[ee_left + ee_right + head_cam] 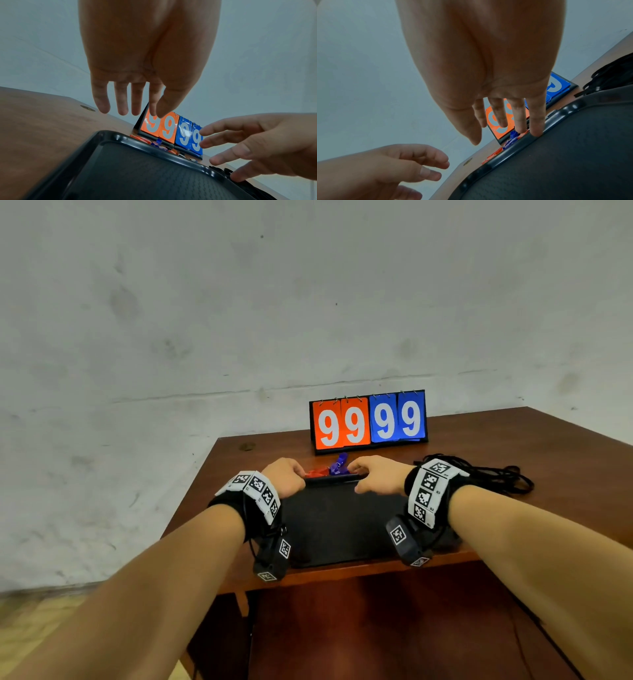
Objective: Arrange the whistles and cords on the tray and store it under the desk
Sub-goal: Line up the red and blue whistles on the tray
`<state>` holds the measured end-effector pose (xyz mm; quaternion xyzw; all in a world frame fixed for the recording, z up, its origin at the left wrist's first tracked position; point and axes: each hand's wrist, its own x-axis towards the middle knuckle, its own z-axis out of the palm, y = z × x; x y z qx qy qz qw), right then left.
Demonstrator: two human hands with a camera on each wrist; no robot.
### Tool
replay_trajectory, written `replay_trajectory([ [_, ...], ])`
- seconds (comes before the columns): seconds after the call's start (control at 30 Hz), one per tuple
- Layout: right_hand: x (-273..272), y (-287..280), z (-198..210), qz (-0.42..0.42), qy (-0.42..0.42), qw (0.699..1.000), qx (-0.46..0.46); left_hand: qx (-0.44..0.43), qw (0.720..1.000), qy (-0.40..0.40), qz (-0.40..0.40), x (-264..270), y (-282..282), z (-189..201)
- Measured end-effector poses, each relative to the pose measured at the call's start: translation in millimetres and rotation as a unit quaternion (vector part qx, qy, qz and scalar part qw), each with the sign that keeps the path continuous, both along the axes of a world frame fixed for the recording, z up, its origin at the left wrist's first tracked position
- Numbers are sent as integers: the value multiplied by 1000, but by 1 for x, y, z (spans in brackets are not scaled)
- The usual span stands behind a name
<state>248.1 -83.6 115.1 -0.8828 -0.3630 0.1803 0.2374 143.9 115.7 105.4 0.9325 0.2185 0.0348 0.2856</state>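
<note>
Task barely begun: black tray point(342, 529) bare on the desk point(513, 460), red and blue whistles point(330, 469) just beyond its far rim, cords point(496, 474) heaped right, left hand point(286, 475) and right hand point(376, 474) reaching, fingers loose, holding nothing.

We see even, diffuse light in the head view, no hard shadows; the wall point(308, 302) is flat grey, lines bowing toward the edges. Both wrist views are dimmer with a bluish cast. The left hand point(147, 54) and right hand point(488, 54) fill the top, soft and backlit. Faint glare on the scoreboard point(171, 129) and tray point(513, 150) rim.
</note>
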Motion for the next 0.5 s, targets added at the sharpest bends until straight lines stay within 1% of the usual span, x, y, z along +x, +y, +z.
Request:
replay_trajectory([
  [0.23, 37, 43, -3, 15, 4, 1000, 8, -8, 1000, 13, 9, 33, 25, -11],
  [0.37, 56, 64, -8, 24, 19, 1000, -5, -12, 999, 24, 18, 55, 37, -18],
  [0.5, 71, 73, -13, 30, 36, 999, 1, -16, 998, 53, -1, 77, 39, -20],
])
